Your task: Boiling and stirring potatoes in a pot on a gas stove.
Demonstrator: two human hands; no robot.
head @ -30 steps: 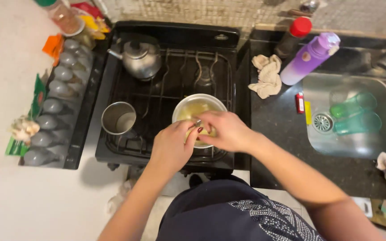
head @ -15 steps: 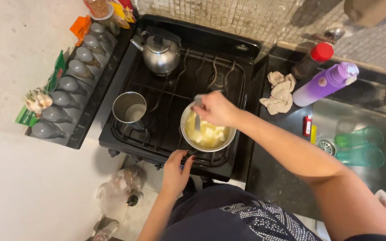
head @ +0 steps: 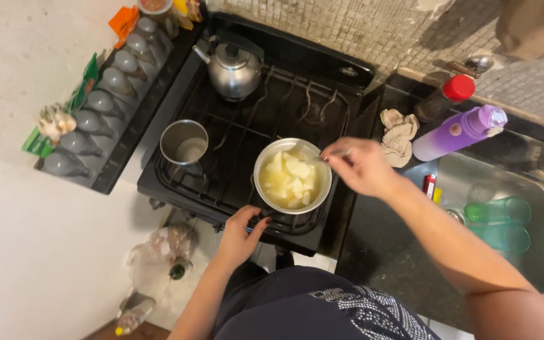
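A steel pot (head: 292, 203) of pale yellow chunks in liquid sits on the front right burner of a black stove (head: 221, 170). My right hand (head: 361, 167) hovers at the pot's right rim, pinching a thin metal utensil (head: 330, 155) whose end dips into the pot. My left hand (head: 240, 234) rests on the stove's front edge just below the pot, fingers curled at a knob. A small steel cup (head: 184, 142) stands on the front left burner, a steel kettle (head: 234, 69) on the back left one.
A rack of upturned glass bottles (head: 105, 85) lines the stove's left side. On the dark counter to the right lie a crumpled cloth (head: 398, 135), a purple bottle (head: 458, 132) and a red-capped bottle (head: 445, 99). The sink (head: 539, 252) holds green tumblers (head: 497, 211). Plastic bottles lie on the floor (head: 158, 258).
My left hand dropped from the pot to the stove's front edge. My right hand drew back from over the pot to its right rim. The view shifted closer.
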